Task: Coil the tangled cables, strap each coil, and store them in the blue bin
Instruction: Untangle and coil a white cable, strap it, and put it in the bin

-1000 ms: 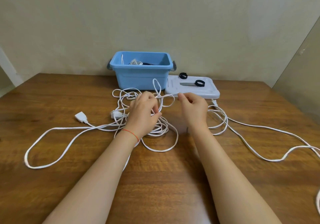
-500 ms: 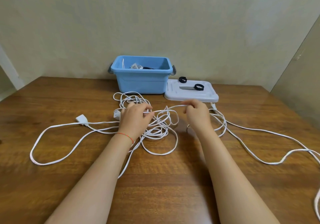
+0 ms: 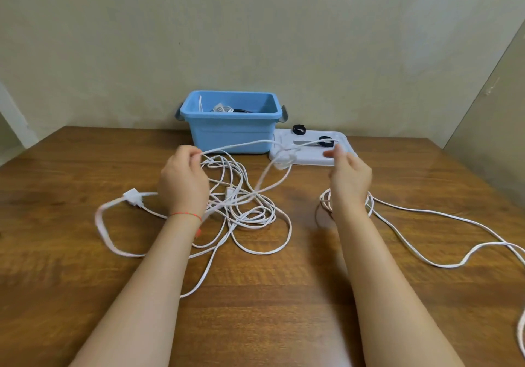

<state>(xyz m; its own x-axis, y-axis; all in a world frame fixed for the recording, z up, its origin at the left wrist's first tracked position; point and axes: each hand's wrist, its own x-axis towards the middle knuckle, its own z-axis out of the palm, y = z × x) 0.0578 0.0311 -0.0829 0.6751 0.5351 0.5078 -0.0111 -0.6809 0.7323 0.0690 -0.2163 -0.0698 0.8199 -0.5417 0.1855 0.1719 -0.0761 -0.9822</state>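
A tangle of white cable (image 3: 244,207) lies on the wooden table in front of me. My left hand (image 3: 183,180) and my right hand (image 3: 349,174) are raised and spread apart, each pinching the same strand of cable, which stretches between them with a knotted loop (image 3: 284,157) hanging near the right side. A white plug (image 3: 132,196) lies left of my left hand. The blue bin (image 3: 231,130) stands at the back against the wall with a coiled cable inside. Two black straps (image 3: 298,129) rest on the white lid (image 3: 309,157) beside the bin.
More white cable (image 3: 443,218) trails across the table to the right edge. A loop of cable (image 3: 105,230) extends to the left. The wall runs close behind the bin, and a panel stands at the far right.
Both hands have lifted and moved apart, pulling a strand of cable taut between them. A knotted loop has risen off the pile. The plug has slid closer to my left hand.
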